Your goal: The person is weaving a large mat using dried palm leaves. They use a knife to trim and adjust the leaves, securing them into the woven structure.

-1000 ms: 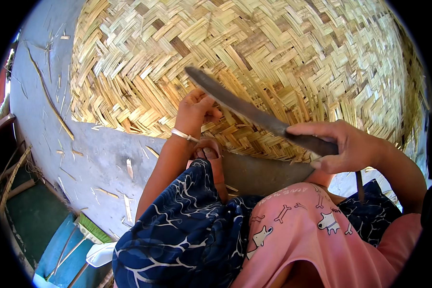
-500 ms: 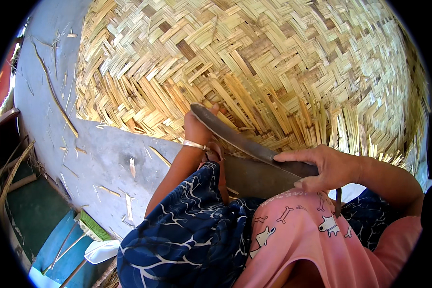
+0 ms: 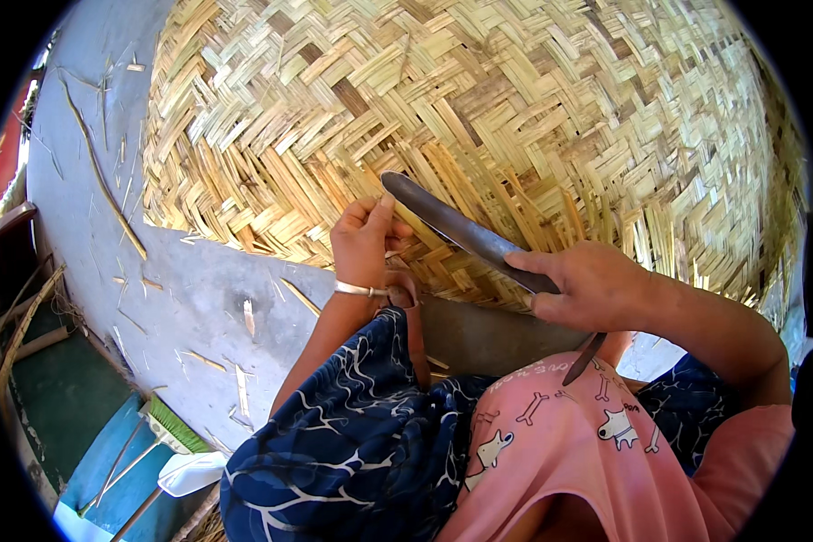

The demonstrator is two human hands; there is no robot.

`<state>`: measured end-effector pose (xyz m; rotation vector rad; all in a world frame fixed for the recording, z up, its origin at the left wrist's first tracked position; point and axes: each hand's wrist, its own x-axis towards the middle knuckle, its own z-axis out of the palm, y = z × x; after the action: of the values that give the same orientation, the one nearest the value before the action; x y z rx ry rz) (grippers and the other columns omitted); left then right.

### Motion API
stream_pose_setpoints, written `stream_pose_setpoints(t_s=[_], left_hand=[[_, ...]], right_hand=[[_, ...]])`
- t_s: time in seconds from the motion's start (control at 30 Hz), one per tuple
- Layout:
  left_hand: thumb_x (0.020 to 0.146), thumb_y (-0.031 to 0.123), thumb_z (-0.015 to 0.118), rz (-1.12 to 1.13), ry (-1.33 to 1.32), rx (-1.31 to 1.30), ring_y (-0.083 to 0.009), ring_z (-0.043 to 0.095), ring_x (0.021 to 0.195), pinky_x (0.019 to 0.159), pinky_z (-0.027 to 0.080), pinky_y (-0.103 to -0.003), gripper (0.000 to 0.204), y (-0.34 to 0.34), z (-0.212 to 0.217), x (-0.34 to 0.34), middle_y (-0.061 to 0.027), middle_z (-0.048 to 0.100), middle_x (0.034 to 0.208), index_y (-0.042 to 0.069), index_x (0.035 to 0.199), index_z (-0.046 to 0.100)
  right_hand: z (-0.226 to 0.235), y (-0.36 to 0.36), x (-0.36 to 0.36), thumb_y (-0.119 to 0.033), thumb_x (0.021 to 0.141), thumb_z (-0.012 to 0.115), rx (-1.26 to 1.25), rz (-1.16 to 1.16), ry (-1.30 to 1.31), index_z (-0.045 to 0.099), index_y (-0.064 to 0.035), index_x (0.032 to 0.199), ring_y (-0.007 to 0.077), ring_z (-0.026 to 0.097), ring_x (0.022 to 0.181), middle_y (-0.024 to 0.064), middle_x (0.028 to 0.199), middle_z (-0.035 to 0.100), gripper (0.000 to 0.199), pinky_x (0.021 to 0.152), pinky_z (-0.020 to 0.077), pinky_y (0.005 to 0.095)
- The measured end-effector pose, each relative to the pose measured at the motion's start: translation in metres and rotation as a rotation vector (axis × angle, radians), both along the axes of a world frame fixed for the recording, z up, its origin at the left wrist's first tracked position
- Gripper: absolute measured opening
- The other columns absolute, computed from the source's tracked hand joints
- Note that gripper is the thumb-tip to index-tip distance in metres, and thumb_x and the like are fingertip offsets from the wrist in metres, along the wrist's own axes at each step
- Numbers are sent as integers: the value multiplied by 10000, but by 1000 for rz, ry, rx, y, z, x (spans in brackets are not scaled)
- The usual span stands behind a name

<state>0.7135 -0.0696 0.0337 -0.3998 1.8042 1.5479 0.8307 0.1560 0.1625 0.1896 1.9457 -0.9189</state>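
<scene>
A long, dark, slightly curved machete [image 3: 461,226] slants over the near edge of a woven bamboo mat [image 3: 479,99]. My right hand [image 3: 596,287] is closed around its lower part, thumb and index finger along the flat; a dark pointed end [image 3: 584,359] shows below the hand. The blade's rounded tip lies just above the thumb of my left hand [image 3: 363,239]. With a bracelet [image 3: 361,289] at its wrist, that hand is closed in a pinch beside loose strip ends of the mat. Whatever sits between its fingertips is too small to make out.
My foot in a brown sandal [image 3: 405,289] is beside the left wrist. Bamboo scraps and a long thin stick [image 3: 99,167] lie on the grey floor [image 3: 199,312]. At the lower left are a green-bristled broom [image 3: 173,425] and a white dustpan [image 3: 192,473].
My right hand and the machete have moved up and left, away from my lap. My left hand, partly behind the blade before, now shows beside the tip with fingers curled.
</scene>
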Motion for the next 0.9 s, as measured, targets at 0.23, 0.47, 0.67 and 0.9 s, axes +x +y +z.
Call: stream_pose_setpoints(t_s=[0.23, 0.47, 0.67, 0.9], left_hand=[[931, 304, 616, 70, -160, 91, -102, 598, 558, 451, 447, -213, 255, 3, -1, -9, -39, 624, 738, 49, 935, 619], [944, 290, 591, 44, -252, 191, -105, 608, 562, 445, 438, -213, 230, -8, -7, -13, -32, 624, 741, 65, 907, 614], [921, 332, 625, 20, -223, 157, -89, 604, 553, 447, 429, -207, 275, -12, -1, -19, -20, 609, 695, 62, 872, 597], [880, 268, 697, -85, -29, 72, -85, 569, 505, 430, 401, -197, 264, -9, -3, -27, -26, 589, 653, 84, 791, 530]], right_hand=[[0, -13, 5, -292, 827, 565, 109, 5, 46, 488, -98, 1344, 390, 631, 719, 198, 756, 647, 558, 675, 494, 480], [-36, -42, -4, -312, 815, 590, 233, -47, 259, 500, -150, 1355, 375, 619, 641, 193, 716, 630, 571, 619, 490, 459], [1, -41, 0, -283, 827, 580, 173, -68, 17, 492, -125, 1355, 359, 638, 695, 183, 744, 646, 558, 656, 500, 444], [19, -35, -1, -280, 840, 566, -94, -397, -242, 446, -108, 1405, 251, 657, 633, 180, 722, 633, 602, 626, 529, 355]])
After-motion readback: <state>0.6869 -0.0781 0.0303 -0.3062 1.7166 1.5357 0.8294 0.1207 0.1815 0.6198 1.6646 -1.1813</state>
